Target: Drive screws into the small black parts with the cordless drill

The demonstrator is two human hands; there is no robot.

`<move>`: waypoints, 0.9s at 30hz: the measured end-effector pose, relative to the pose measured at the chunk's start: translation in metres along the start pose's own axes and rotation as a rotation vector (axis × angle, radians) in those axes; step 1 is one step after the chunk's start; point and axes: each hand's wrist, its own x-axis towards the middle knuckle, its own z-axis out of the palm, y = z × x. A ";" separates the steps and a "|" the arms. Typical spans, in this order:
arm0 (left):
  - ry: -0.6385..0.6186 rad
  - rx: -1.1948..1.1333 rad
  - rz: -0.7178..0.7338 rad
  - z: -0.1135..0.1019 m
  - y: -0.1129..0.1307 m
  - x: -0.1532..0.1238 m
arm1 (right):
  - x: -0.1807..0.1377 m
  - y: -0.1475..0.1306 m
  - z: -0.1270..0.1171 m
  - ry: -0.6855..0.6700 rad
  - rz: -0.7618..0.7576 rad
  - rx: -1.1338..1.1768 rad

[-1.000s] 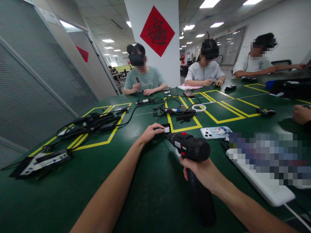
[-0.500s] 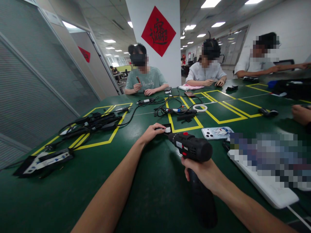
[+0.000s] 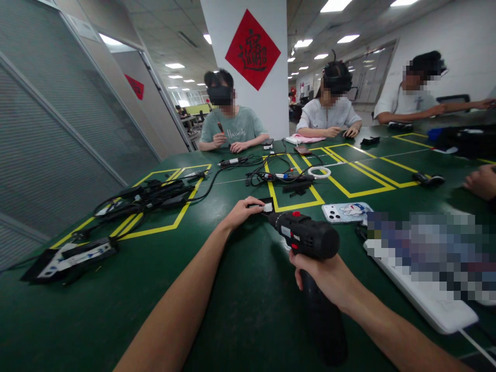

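My right hand [image 3: 327,276] is wrapped round the grip of a black cordless drill [image 3: 308,238] with red buttons. The drill's nose points away from me at a small black and white part [image 3: 265,206] lying on the green table [image 3: 240,305]. My left hand [image 3: 241,212] rests on the table with its fingers pinched on that small part, holding it just in front of the drill's tip.
A phone in a cartoon case [image 3: 346,212] lies right of the drill, with a white device [image 3: 426,299] nearer me. Tangled black cables [image 3: 147,196] and a black tool [image 3: 70,257] lie to the left. Three people sit across the table; another hand [image 3: 480,182] shows at right.
Almost nothing has changed. Both hands keep their hold, and the drill has shifted very slightly to the right in view as my head moved.
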 end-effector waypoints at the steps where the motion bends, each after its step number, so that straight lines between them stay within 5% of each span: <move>1: -0.001 0.000 0.001 0.000 0.000 0.000 | 0.000 0.000 0.000 0.001 -0.003 -0.005; 27: 0.003 0.006 0.009 0.000 0.001 0.000 | 0.000 0.000 0.000 -0.012 0.009 -0.001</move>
